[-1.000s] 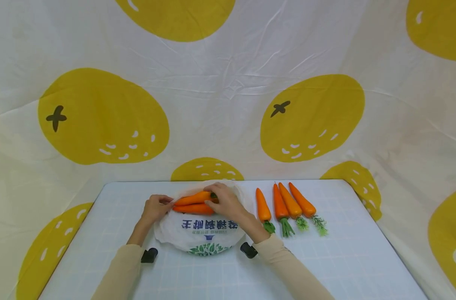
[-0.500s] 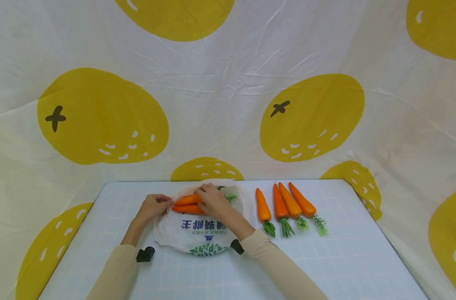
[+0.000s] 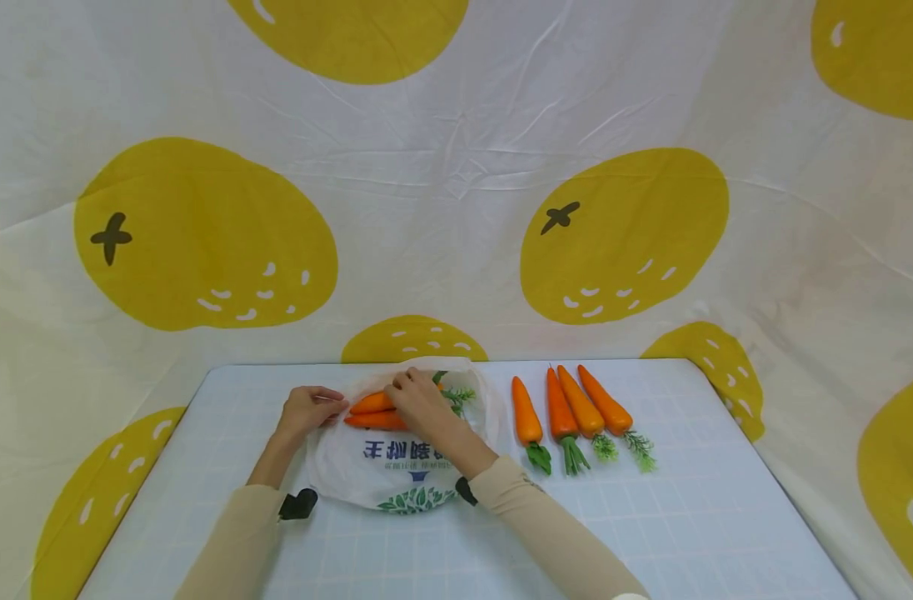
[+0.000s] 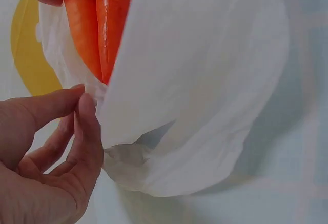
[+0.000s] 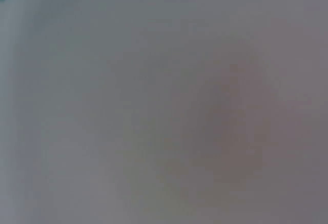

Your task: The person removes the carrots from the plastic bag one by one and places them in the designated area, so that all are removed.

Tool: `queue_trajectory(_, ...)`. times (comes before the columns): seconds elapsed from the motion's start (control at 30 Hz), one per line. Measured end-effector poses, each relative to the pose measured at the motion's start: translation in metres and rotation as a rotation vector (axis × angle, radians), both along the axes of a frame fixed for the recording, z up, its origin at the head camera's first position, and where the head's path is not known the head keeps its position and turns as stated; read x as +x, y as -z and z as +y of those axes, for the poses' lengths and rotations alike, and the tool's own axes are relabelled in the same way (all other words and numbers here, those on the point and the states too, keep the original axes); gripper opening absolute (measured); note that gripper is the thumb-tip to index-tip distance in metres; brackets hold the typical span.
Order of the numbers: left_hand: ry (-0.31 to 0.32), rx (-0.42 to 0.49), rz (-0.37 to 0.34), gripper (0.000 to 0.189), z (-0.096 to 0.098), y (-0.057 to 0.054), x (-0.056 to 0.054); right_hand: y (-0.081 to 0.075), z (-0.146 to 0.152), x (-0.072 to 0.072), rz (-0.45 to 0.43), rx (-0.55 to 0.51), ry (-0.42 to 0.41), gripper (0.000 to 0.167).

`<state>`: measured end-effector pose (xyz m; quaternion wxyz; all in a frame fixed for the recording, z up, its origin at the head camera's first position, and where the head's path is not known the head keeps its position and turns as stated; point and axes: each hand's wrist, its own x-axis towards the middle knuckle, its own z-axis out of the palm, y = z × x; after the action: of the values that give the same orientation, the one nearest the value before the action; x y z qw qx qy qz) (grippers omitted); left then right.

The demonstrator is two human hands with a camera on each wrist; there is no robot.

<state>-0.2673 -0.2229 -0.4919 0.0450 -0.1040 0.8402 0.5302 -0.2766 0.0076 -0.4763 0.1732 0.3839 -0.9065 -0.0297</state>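
Leftward over two carrots (image 3: 374, 421) the right hand (image 3: 422, 408) has moved, showing more green tops on its right; whether it grips them I cannot tell. Around them, the white plastic bag (image 3: 344, 471) lies open, its rim pinched by the left hand (image 3: 306, 412).

The bag (image 4: 205, 70) looks like thin plastic film, smooth with a soft sheen and crinkled edges. The carrots (image 4: 82, 19) against it are smooth, one plainly glossy. The surface (image 3: 696, 508) appears smooth and low in shine; the backdrop (image 3: 441, 250) is creased, faintly shiny cloth, the sleeves (image 3: 239, 529) matt fabric.
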Motion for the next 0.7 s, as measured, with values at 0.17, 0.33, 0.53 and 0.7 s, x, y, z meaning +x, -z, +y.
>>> queue_trajectory(0.17, -0.045, -0.005, 0.01, 0.029, 0.003, 0.0, 0.0, 0.0, -0.001, 0.004, 0.0, 0.082, 0.024, 0.02)
queue_trajectory(0.33, -0.062, -0.012, -0.006, 0.029, 0.005, 0.001, 0.0, 0.001, 0.001, 0.011, 0.072, 0.112, 0.005, 0.017)
queue_trajectory(0.53, -0.076, -0.009, -0.017, 0.028, 0.004, 0.006, -0.001, 0.005, 0.004, 0.015, 0.095, 0.079, -0.019, 0.016)
queue_trajectory(0.7, -0.073, -0.005, -0.02, 0.027, 0.003, 0.009, -0.001, 0.004, 0.009, 0.02, 0.101, 0.061, -0.017, 0.015)
